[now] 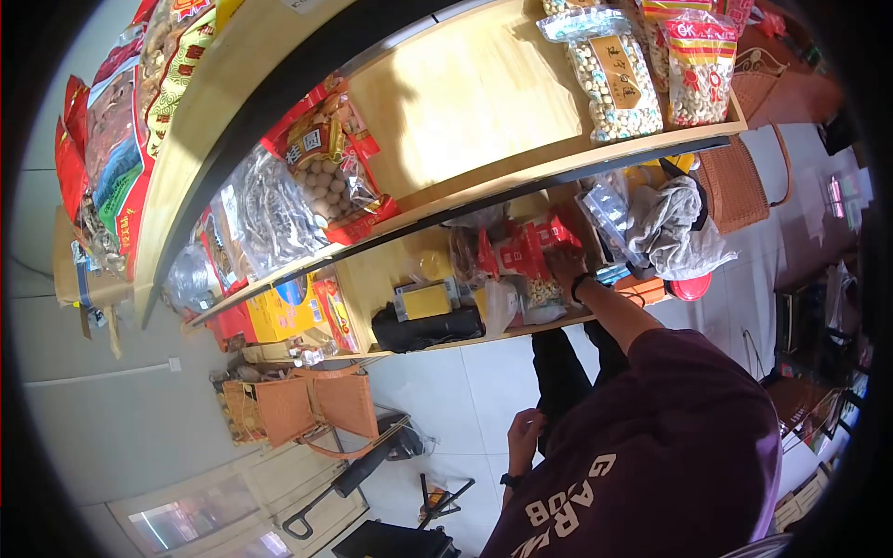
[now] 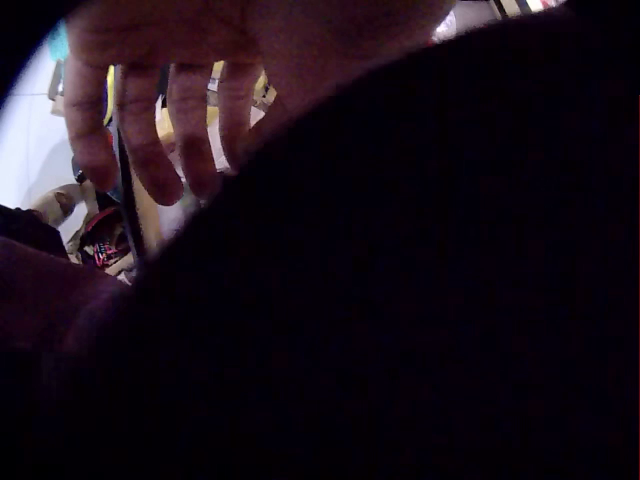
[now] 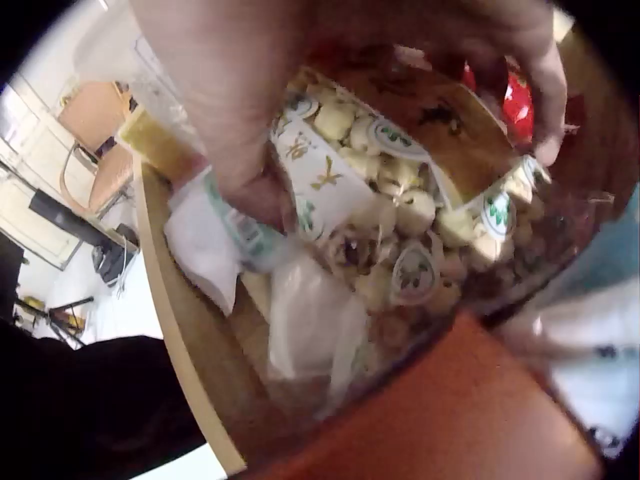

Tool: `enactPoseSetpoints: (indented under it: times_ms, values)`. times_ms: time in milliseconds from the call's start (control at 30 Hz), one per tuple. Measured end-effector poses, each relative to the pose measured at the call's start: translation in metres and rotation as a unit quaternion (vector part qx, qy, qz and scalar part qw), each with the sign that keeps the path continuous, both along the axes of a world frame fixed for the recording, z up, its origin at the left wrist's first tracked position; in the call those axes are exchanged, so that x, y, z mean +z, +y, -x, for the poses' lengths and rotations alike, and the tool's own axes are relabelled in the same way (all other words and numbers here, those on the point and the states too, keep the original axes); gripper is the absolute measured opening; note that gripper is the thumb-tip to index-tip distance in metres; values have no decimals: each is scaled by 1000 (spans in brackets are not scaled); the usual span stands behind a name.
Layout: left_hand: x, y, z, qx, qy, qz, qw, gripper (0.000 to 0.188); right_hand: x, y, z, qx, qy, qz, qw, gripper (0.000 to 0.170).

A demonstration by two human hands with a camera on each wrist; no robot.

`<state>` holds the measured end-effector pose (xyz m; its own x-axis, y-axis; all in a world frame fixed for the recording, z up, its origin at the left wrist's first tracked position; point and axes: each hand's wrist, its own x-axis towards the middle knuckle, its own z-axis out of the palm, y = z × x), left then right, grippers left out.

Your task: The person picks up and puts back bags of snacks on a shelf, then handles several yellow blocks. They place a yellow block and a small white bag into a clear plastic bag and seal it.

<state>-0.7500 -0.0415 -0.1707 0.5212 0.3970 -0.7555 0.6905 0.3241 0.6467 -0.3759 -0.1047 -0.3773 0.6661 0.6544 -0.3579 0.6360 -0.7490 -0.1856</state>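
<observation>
My right hand reaches into the lower shelf box. In the right wrist view its thumb lies on one side and its curled fingers on the other side of a clear bag of pale round dried seeds, gripping the bag. That bag has white and brown labels with green leaf prints. Beside the hand in the head view is a red printed bag. My left hand hangs low in front of the body, away from the shelf. Its fingers are loosely bent, with nothing in them.
The upper shelf holds bags of pale pellets on the right and bags of dried goods on the left. A black pouch and a yellow box lie in the lower box. A grey cloth hangs at its right end.
</observation>
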Motion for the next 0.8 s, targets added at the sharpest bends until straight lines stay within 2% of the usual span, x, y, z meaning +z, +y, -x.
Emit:
enactPoseSetpoints:
  times_ms: [100,200,233,300,367,400,433,467,667,800]
  values:
    - [0,0,1,-20,4,-1,1000,30,20,4,2,-15,-16,-7,1000,74]
    - [-5,6,-11,-44,-8,-6,999,31,-69,22,-11,-129,110,-141,975,44]
    - [-7,8,-15,-51,-12,-7,999,31,-39,20,-16,-66,111,-96,987,46]
    - [-9,14,-21,-70,-27,-19,997,31,53,15,-19,57,113,-5,992,50]
    - [-9,19,-31,-84,-37,-33,995,30,16,31,-25,-96,198,-154,963,53]
    - [-8,20,-35,-89,-39,-38,995,30,32,28,-17,13,76,-84,994,52]
    - [-8,20,-37,-93,-40,-43,994,29,47,25,-10,110,-65,-18,992,52]
    - [-11,20,-38,-96,-43,-41,994,29,57,28,-7,145,-94,3,985,51]
    - [-12,23,-61,-99,-80,-37,991,29,104,34,2,262,-91,59,959,46]
    - [-31,37,-81,-135,-117,-79,981,32,144,18,6,375,-53,127,917,42]
